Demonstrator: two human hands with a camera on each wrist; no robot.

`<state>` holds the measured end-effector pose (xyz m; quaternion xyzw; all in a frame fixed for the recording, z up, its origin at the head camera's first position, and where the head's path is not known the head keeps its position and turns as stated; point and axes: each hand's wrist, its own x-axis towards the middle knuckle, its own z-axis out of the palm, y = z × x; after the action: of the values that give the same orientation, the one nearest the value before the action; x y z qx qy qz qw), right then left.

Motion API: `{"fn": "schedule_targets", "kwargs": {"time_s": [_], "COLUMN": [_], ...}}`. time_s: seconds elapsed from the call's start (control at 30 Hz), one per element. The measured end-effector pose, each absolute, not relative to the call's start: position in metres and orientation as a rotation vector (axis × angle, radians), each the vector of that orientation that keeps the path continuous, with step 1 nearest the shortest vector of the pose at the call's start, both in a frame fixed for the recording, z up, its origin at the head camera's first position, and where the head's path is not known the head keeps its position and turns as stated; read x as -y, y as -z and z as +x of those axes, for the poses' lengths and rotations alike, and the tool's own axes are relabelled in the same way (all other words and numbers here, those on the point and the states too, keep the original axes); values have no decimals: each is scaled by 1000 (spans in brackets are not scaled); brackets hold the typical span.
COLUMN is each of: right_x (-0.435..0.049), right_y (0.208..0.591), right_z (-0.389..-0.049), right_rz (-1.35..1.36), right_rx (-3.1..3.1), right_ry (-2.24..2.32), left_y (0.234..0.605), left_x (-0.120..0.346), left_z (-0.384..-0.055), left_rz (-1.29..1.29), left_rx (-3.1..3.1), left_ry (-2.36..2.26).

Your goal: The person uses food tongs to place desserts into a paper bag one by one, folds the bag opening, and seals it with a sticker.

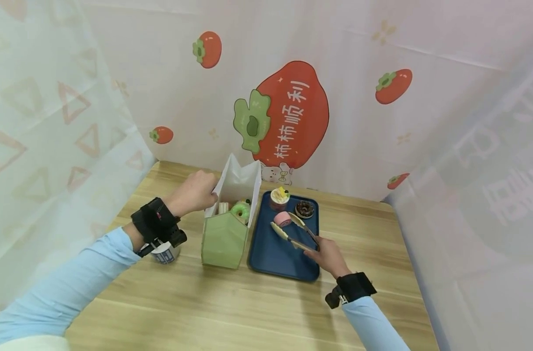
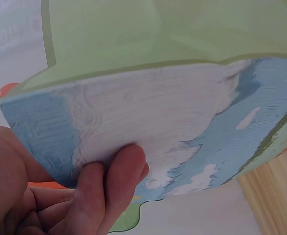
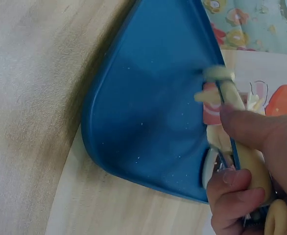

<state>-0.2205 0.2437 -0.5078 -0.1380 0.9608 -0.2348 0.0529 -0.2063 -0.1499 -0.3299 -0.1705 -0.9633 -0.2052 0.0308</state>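
In the head view my left hand [image 1: 193, 193] grips the upper left edge of a paper bag [image 1: 224, 241] with a green front and white inside. The left wrist view shows thumb and fingers pinching the bag's blue-and-white side panel [image 2: 148, 112]. A green donut [image 1: 240, 211] and a pale cake piece [image 1: 223, 208] sit inside the open bag. My right hand [image 1: 329, 256] holds tongs [image 1: 280, 232] with cream tips over the blue tray [image 1: 275, 261]. Between the spread tips is a small pink cake [image 1: 282, 219]; I cannot tell whether both tips touch it.
On the tray's far end stand a dessert cup [image 1: 279, 200] with a yellow topping and a chocolate donut [image 1: 304, 209]. A blue-and-white cup [image 1: 165, 254] is partly hidden by my left wrist. Printed curtains [image 1: 349, 131] enclose the wooden table [image 1: 196, 307] behind and at both sides.
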Motion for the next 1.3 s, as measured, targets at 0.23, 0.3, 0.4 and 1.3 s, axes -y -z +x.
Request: {"fn": "schedule_targets", "kwargs": {"time_s": [0.23, 0.3, 0.4, 1.3], "right_x": [-249, -253, -261, -241], "right_y": [504, 496, 477, 297], "right_z": [-221, -221, -220, -216], "right_rz": [-365, -329, -322, -777], "right_rx": [-2911, -2903, -2904, -2920], "right_ry": [748, 768, 803, 693], "left_y": [330, 329, 330, 331], "left_x": [149, 149, 148, 150], "left_z": [-207, -206, -206, -209], "left_rz": [-540, -540, -546, -531], "left_rx": [2931, 2942, 2949, 2967], "left_ry": [648, 662, 672, 694]}}
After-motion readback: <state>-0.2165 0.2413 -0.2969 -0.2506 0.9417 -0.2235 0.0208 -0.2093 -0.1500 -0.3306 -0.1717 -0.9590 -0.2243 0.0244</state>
